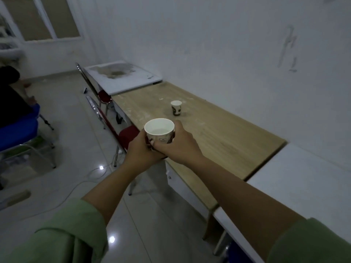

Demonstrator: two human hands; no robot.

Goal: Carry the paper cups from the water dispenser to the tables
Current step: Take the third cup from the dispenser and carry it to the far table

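Note:
A white paper cup (159, 128) with dark printed marks is held upright in front of me, with liquid inside. My left hand (141, 149) wraps its lower left side and my right hand (177, 143) wraps its right side. The cup hovers above the near left edge of a wooden table (218, 133) along the right wall. Farther back on that table stands a second paper cup (176, 108), upright and apart from my hands.
A white table (121, 76) with a stained top adjoins the wooden one at the far end; another white table (303, 186) adjoins it at the near end. Two red-seated metal chairs (114, 126) stand along the tables. Blue chairs (19, 133) and a floor cable (76, 186) lie left.

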